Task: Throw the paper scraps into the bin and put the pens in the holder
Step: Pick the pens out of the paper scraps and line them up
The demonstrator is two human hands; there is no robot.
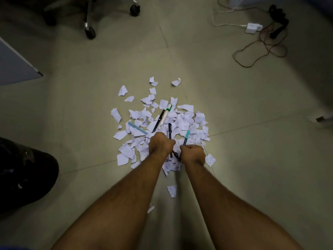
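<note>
pen pickup in progress. left hand (161, 144) closed round a black pen (170, 131), right hand (193, 152) closed round a teal pen (186, 138), possibly more underneath. three pens lie on the scraps (187, 120). next: grab those; holder and bin not in view.

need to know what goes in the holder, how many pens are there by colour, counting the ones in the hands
black: 2, one on the scraps, one in the left hand
white marker with green band: 1
light blue: 1
teal: 1, in the right hand
total: 5
</note>
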